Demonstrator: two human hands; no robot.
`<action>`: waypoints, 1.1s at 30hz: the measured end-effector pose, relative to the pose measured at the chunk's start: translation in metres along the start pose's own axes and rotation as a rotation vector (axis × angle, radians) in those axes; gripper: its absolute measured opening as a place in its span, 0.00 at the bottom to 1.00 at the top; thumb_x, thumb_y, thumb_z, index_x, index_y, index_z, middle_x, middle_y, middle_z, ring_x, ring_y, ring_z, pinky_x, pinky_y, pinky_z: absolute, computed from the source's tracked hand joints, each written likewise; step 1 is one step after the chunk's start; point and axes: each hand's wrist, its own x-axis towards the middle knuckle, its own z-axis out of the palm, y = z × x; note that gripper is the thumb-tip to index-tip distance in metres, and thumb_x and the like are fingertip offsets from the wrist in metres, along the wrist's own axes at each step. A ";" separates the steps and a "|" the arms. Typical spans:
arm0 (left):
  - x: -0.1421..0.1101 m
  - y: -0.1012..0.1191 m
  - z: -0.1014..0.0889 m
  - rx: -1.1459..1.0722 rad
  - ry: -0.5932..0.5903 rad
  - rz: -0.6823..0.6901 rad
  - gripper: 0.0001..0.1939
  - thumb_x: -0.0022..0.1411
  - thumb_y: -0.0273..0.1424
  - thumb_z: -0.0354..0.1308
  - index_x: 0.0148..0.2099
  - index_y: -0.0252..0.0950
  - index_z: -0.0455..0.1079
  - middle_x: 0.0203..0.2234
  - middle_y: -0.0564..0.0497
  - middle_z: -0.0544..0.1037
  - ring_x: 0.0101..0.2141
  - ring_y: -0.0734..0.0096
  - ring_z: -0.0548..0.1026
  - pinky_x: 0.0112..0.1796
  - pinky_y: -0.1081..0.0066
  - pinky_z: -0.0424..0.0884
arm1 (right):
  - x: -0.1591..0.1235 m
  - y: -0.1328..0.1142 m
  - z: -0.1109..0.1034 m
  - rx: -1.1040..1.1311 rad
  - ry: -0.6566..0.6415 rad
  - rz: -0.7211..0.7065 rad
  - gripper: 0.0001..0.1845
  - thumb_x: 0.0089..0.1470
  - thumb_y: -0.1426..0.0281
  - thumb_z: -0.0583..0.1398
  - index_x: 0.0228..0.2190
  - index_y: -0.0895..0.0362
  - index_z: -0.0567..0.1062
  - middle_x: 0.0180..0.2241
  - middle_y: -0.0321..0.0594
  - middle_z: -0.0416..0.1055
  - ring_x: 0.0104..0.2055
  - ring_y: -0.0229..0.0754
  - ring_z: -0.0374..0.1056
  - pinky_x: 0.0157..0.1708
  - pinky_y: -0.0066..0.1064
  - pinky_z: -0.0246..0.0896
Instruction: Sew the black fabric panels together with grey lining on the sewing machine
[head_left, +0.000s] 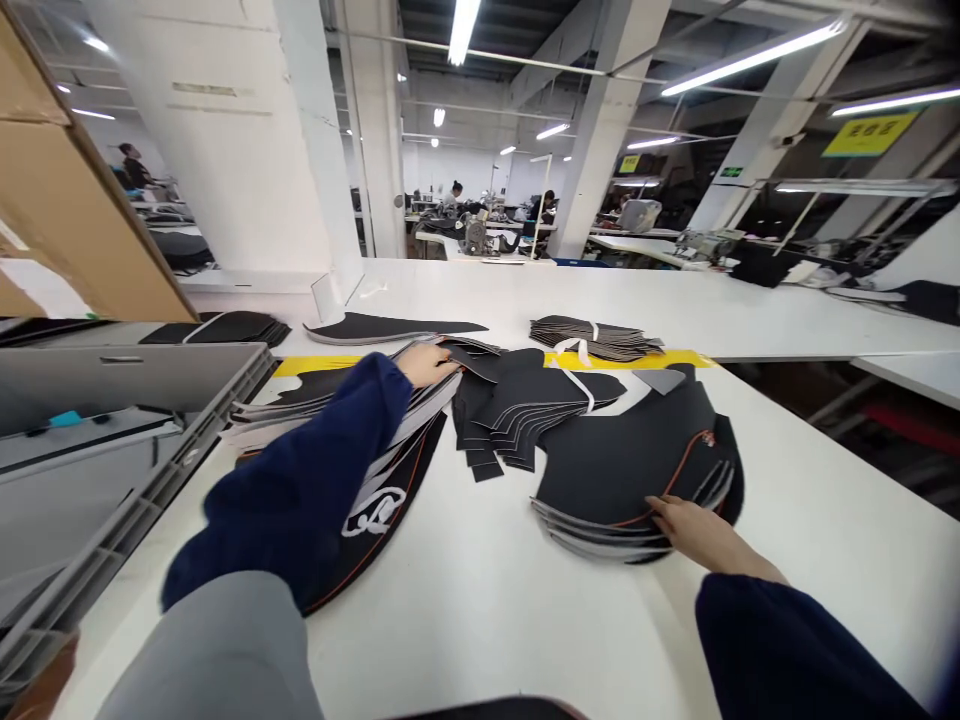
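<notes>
Here, right hand (694,530) pinches the edge of a rounded stack of black, orange-trimmed fabric panels (615,465), white tabletop's (465,600) four o'clock; left hand (426,366), eleven o'clock, nips a slim black fabric piece (477,366). Light fingertips should keep layers aligned.

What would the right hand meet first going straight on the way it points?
The right hand would first meet the stack of black panels it seems to be touching. Past that, probably the fanned black pieces, though its height above the table is hard to judge.
</notes>
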 end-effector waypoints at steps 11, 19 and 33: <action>0.102 0.194 0.122 -0.109 -0.081 0.107 0.19 0.65 0.33 0.50 0.56 0.33 0.68 0.55 0.37 0.66 0.56 0.53 0.63 0.52 0.58 0.65 | -0.013 -0.020 -0.008 -0.213 0.082 0.094 0.20 0.54 0.84 0.48 0.39 0.61 0.76 0.40 0.53 0.75 0.37 0.48 0.75 0.35 0.35 0.65; 0.120 0.185 0.091 -0.041 -0.200 0.038 0.22 0.57 0.39 0.58 0.50 0.30 0.73 0.45 0.33 0.75 0.48 0.51 0.73 0.46 0.63 0.70 | -0.138 -0.027 0.000 -0.400 0.456 0.112 0.24 0.53 0.86 0.48 0.48 0.65 0.72 0.51 0.54 0.70 0.50 0.53 0.69 0.50 0.48 0.60; -0.024 0.266 -0.019 -1.071 -0.196 0.701 0.21 0.59 0.47 0.53 0.37 0.34 0.72 0.41 0.47 0.74 0.43 0.62 0.71 0.47 0.66 0.68 | -0.246 -0.116 0.097 0.091 0.318 0.325 0.36 0.49 0.69 0.61 0.60 0.54 0.63 0.62 0.55 0.56 0.61 0.68 0.51 0.53 0.60 0.53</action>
